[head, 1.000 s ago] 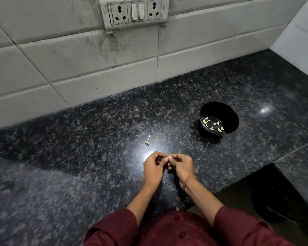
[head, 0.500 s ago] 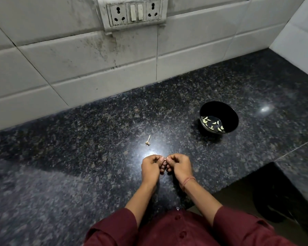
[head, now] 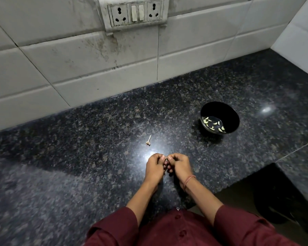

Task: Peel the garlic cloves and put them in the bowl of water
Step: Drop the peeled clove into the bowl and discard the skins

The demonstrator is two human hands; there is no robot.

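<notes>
Garlic clove is only a small dark scrap showing between my two thumbs. My curled fingers hide most of it, so I cannot tell how much skin is left on it. My left hand and right hand meet knuckle to knuckle over the table, and both pinch the clove, fingers curled in around it. Pale peeled cloves lie in the water of the black bowl, which stands on the table well off to my right and farther back. A bare garlic stem lies near my left hand, just beyond it. A red thread circles my right wrist. A socket plate sits on the tiled wall behind.
</notes>
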